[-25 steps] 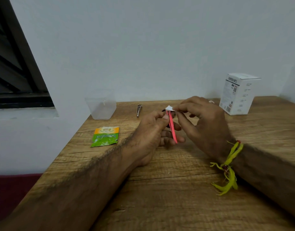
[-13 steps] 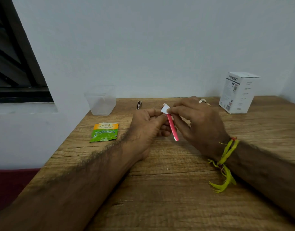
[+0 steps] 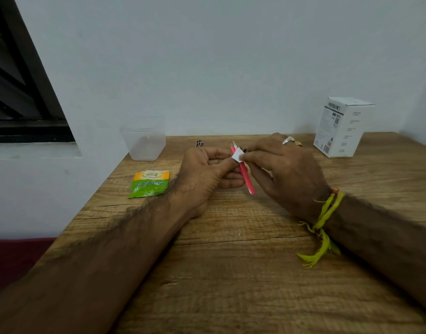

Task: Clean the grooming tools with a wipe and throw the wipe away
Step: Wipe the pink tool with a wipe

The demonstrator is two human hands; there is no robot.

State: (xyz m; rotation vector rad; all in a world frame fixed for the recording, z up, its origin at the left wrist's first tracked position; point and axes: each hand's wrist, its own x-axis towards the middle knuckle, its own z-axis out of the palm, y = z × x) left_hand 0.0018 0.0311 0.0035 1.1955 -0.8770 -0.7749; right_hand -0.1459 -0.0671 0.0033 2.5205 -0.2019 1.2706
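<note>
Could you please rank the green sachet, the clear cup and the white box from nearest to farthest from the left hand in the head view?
From the left hand:
1. Green sachet, just to its left.
2. Clear cup, back left by the wall.
3. White box, far right, beyond the right hand.

Single view, worn on my head. Faces forward and down over the wooden table (image 3: pixel 231 273), towards the pale wall (image 3: pixel 219 56) behind it. Close range: my forearms enter from the bottom edge. Window frame (image 3: pixel 26 92) at far left.
</note>
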